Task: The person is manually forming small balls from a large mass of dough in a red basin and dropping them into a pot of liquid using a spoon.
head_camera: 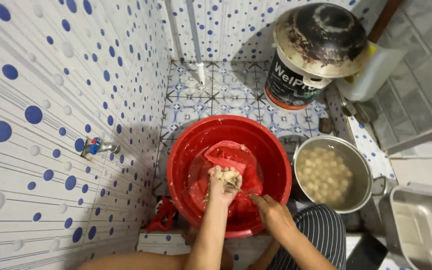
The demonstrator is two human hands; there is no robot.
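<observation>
We have 1 view, from a camera on the head, looking almost straight down at the tiled floor (pixel 236 90) from close above. The wall (pixel 51 125) fills 9 o'clock; our forearms enter from 6 o'clock toward frame centre.

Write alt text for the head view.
Over a red basin, the left hand squeezes pale paste while the right hand holds a spoon to it. A metal pot of pale balls in water sits beside it on the tiled floor.
</observation>
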